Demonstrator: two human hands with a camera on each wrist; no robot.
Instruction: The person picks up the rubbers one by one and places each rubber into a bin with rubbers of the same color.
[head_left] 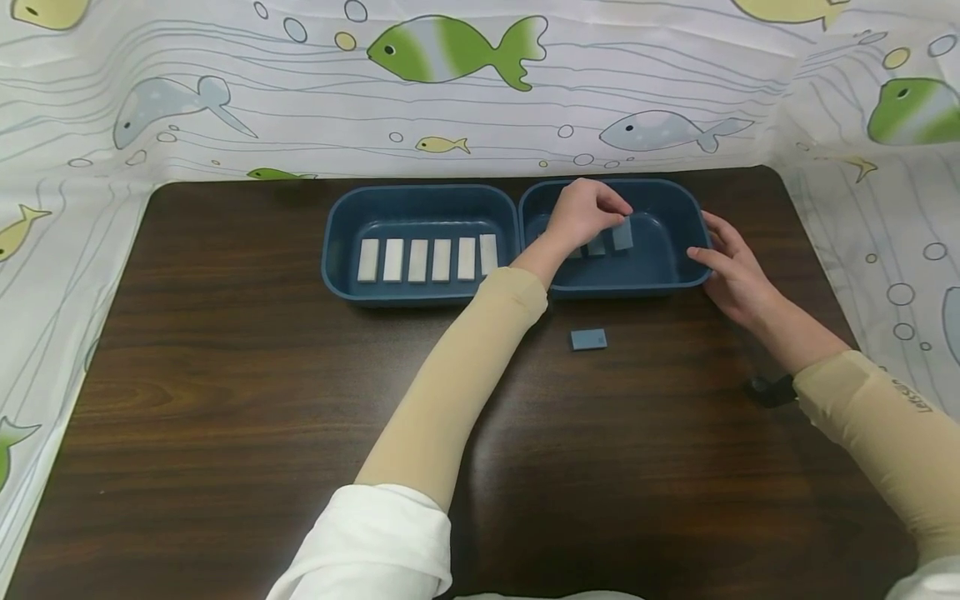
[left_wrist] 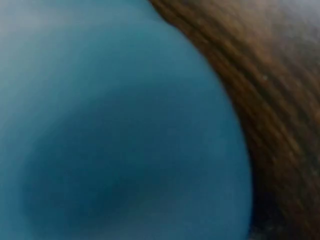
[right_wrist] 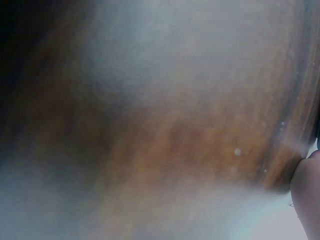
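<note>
My left hand (head_left: 583, 215) reaches over the right blue tray (head_left: 660, 287) and pinches the top end of a small blue-grey rectangular tile (head_left: 623, 236) inside it. More blue-grey tiles (head_left: 596, 247) stand just left of that one, partly hidden behind the hand and wrist. At the tray's right end, my right hand (head_left: 738, 271) grips the wall, its thumb over the rim. The left wrist view is filled by the blurred blue tray (left_wrist: 150, 125). In the right wrist view, only blurred brown and grey surfaces and a bit of skin show.
The left blue tray (head_left: 420, 297) touches the right one and holds a row of several white tiles (head_left: 417, 261). One blue-grey tile (head_left: 588, 339) lies on the dark wooden table (head_left: 225, 400) in front. A fish-patterned cloth (head_left: 480, 117) surrounds the table's back and sides.
</note>
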